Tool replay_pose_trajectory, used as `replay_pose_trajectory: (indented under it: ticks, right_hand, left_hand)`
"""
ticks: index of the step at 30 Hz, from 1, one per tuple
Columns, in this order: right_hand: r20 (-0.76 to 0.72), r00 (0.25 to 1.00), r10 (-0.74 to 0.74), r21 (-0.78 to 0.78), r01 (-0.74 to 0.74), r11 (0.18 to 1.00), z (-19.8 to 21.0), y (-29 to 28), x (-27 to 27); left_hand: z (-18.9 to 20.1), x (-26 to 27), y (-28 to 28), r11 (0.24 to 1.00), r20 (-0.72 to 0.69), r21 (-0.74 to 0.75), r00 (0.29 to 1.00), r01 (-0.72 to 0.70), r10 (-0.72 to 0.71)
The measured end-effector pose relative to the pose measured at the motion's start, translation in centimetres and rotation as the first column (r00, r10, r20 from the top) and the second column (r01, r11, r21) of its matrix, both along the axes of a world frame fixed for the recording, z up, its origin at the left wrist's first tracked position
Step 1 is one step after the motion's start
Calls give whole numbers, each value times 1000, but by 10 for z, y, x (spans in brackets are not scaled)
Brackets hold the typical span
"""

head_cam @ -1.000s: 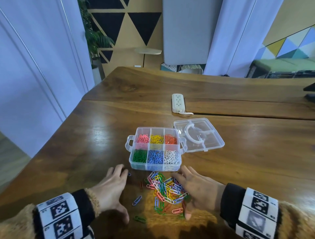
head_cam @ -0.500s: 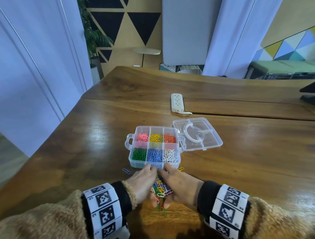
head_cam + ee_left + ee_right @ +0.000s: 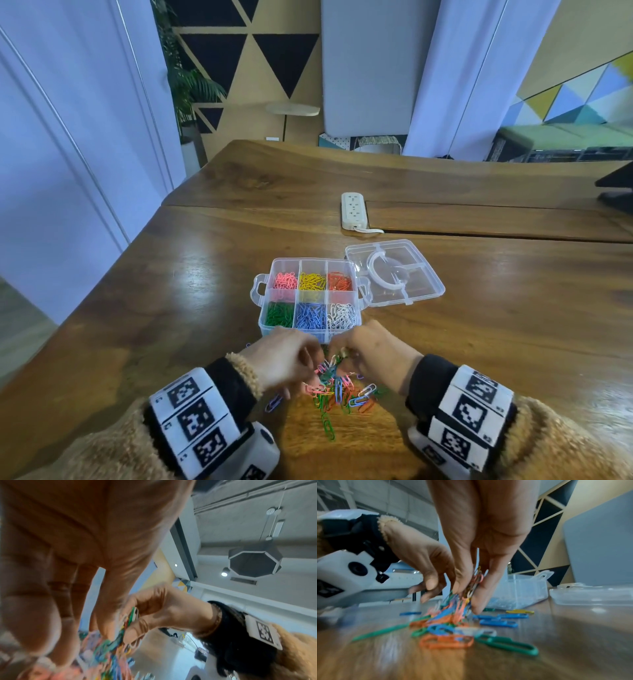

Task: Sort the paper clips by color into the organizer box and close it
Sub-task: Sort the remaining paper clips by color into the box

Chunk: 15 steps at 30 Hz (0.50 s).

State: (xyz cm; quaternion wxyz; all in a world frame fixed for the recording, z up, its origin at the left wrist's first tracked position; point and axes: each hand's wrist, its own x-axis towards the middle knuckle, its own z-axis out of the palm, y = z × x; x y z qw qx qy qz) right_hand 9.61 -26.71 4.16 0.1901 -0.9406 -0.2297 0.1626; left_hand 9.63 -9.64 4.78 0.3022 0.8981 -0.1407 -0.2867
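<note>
Both hands are working the loose paper clips (image 3: 337,390) at 6 o'clock of the organizer box (image 3: 310,298). Right hand (image 3: 373,353) is pinching a mixed bunch between thumb and fingers, lifting it off the table (image 3: 171,291). Left hand (image 3: 281,358) is curling against the same clump, probably corralling strays; its hold cannot be told. Lid (image 3: 394,272) is lying open at 2 o'clock, keeping the six colour compartments reachable.

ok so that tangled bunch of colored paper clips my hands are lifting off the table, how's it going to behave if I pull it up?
The bunch of paper clips probably comes up as a floppy chain: clips hang hooked together below the right hand and left hand. Some will likely drop, since loose clips lie scattered beneath. It looks light; fingertips alone pinch it.
</note>
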Motion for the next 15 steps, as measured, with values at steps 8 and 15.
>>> replay_pose_trajectory:
  ticks: [8, 15]
  right_hand:
    - [-119, 981, -153, 313, 183, 932, 17, -17, 4]
    - [-203, 962, -185, 424, 256, 869, 29, -17, 4]
  left_hand:
    - [31, -11, 16, 865, -106, -440, 970, -243, 219]
    - [28, -18, 27, 588, -317, -680, 899, -437, 302]
